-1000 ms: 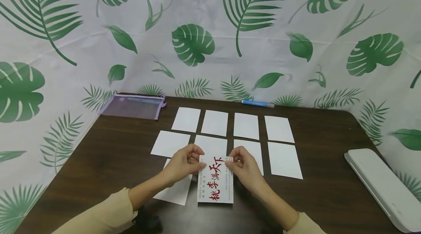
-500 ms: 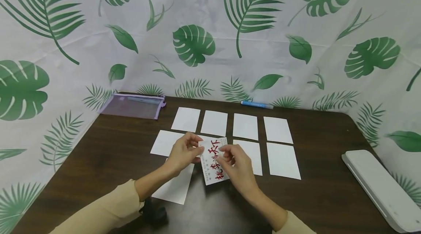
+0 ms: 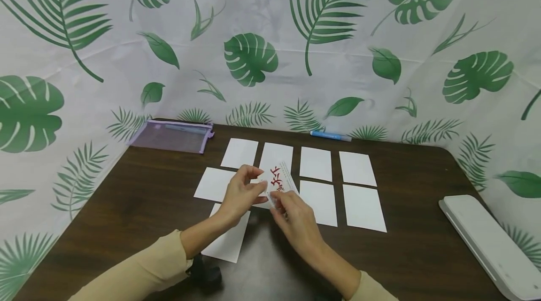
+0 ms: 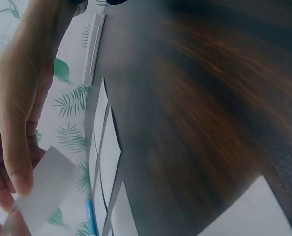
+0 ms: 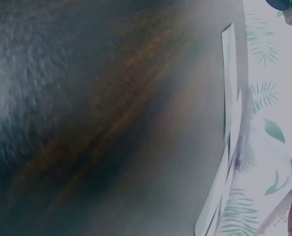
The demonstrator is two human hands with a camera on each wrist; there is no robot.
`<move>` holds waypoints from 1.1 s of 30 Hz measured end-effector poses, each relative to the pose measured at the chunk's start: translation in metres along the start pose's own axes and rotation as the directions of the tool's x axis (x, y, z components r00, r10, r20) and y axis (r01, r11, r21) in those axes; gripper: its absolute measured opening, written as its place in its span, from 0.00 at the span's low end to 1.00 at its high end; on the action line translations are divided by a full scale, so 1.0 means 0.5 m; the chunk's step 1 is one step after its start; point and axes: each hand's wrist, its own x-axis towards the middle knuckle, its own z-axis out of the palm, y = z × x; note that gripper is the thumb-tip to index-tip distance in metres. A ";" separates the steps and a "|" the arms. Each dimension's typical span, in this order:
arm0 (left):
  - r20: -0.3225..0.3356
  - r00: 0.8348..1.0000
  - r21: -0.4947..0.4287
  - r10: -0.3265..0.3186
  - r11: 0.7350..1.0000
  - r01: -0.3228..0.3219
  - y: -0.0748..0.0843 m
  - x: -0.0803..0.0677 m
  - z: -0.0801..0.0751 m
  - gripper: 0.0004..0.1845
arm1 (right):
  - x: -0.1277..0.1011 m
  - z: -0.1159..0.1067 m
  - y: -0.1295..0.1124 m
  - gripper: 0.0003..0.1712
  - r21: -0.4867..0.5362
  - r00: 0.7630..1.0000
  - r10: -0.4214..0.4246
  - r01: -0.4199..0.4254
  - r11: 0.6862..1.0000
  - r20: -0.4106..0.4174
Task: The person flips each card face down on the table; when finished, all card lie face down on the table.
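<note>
A white greeting card point(image 3: 284, 179) with red brush-style characters is held tilted above the table in the head view. My left hand point(image 3: 242, 194) pinches its left edge between thumb and fingers. Lower down, my right hand point(image 3: 297, 222) pinches the near end, its fingers covering part of the print. In the left wrist view the card's pale back point(image 4: 55, 182) shows, with the right hand's thumb pressed to it. Behind the card in the head view lie white cards point(image 3: 318, 164) in rows, blank side up. Another white card point(image 3: 228, 240) lies below my left forearm.
A purple mesh zip pouch point(image 3: 171, 137) lies at the back left of the dark wooden table point(image 3: 405, 263). Along the back edge is a blue pen point(image 3: 329, 135). A long white case point(image 3: 490, 244) stands at the right, and a leaf-print cloth point(image 3: 296, 57) hangs behind.
Both hands have raised the greeting card from near the table and moved it away from me. The card has turned and tilted; the right hand has shifted from its top right to its near end.
</note>
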 end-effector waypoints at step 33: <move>0.041 0.999 0.419 0.004 0.908 -0.021 -0.076 -0.042 -0.058 0.25 | -0.041 -0.031 0.068 0.21 0.359 0.708 0.646 -0.704 0.613 0.286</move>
